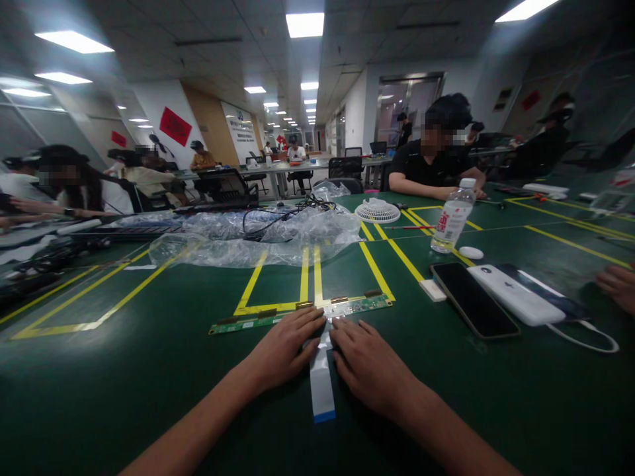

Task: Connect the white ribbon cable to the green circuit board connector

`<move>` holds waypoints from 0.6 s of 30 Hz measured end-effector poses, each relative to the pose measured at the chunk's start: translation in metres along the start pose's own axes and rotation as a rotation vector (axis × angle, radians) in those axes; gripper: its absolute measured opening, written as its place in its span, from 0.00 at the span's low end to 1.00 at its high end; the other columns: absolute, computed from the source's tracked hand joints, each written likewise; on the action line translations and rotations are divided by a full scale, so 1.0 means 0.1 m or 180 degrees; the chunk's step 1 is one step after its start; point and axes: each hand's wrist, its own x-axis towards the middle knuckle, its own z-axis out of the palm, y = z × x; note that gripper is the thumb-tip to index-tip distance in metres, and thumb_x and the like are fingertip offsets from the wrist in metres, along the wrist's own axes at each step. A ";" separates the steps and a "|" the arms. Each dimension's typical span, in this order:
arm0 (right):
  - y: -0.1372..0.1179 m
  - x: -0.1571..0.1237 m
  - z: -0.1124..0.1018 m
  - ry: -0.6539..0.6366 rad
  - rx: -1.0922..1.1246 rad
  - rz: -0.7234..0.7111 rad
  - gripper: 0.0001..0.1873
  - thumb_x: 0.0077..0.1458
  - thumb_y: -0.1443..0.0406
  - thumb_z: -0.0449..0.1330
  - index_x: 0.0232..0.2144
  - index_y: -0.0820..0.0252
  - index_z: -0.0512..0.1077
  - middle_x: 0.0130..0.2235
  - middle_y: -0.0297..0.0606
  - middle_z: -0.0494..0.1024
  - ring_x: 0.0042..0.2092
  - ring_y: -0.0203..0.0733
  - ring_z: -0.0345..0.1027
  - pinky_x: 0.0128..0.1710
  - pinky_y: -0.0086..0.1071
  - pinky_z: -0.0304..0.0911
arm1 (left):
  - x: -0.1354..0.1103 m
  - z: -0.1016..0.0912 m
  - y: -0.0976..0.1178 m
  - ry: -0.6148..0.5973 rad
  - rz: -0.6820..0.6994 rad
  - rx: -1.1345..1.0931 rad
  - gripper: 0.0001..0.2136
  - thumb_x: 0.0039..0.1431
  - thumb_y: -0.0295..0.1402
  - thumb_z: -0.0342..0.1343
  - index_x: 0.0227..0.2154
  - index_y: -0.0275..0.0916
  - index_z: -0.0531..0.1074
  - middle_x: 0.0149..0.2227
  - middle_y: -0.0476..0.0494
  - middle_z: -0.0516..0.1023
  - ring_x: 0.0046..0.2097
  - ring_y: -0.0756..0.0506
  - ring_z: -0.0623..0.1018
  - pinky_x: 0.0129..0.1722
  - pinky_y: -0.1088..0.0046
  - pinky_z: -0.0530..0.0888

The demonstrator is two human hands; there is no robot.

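A long, narrow green circuit board (248,322) lies across the table in front of me, with several brown tabs along its far edge. From its middle a white flat ribbon cable (322,383) runs toward me, ending in a blue strip. My left hand (290,344) is closed at the cable's left side, fingertips on the board's near edge and thumb against the cable. On the opposite side, my right hand (364,357) has its fingers together and bent at the cable's upper end. The fingers partly hide where cable and board meet.
Clear plastic wrap (258,231) with black cables on it lies beyond the board. To the right are a black phone (473,301), a white power bank (516,294), a bottle (454,218) and a white fan grille (377,210). A person (431,158) sits opposite.
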 end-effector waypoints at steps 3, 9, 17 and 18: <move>-0.01 0.00 0.01 0.0010 -0.0036 -0.0020 0.21 0.67 0.63 0.47 0.58 0.64 0.67 0.64 0.50 0.65 0.65 0.52 0.55 0.65 0.53 0.48 | 0.00 0.00 -0.01 -0.0002 -0.0040 -0.0001 0.22 0.71 0.39 0.44 0.65 0.42 0.60 0.67 0.45 0.60 0.68 0.44 0.58 0.68 0.58 0.57; -0.03 0.00 -0.03 0.0166 -0.0023 0.0031 0.21 0.65 0.65 0.49 0.58 0.64 0.67 0.64 0.51 0.64 0.66 0.52 0.54 0.65 0.50 0.49 | 0.00 0.04 -0.03 0.0102 -0.0129 0.0102 0.22 0.72 0.40 0.42 0.65 0.41 0.61 0.67 0.44 0.61 0.68 0.43 0.59 0.67 0.57 0.58; -0.02 0.00 -0.05 0.0277 0.0161 0.0187 0.23 0.65 0.63 0.51 0.60 0.63 0.65 0.64 0.53 0.63 0.65 0.53 0.54 0.64 0.49 0.53 | -0.56 -0.02 -0.40 0.0259 -0.1129 0.0365 0.26 0.71 0.45 0.39 0.65 0.38 0.61 0.67 0.40 0.61 0.68 0.38 0.60 0.66 0.50 0.59; -0.02 -0.01 -0.05 0.0277 0.0167 0.0198 0.24 0.65 0.63 0.51 0.61 0.64 0.65 0.64 0.53 0.62 0.66 0.53 0.54 0.64 0.49 0.53 | -0.69 -0.04 -0.49 0.0273 -0.1298 0.0384 0.27 0.70 0.46 0.38 0.65 0.37 0.62 0.67 0.40 0.61 0.67 0.37 0.61 0.66 0.49 0.59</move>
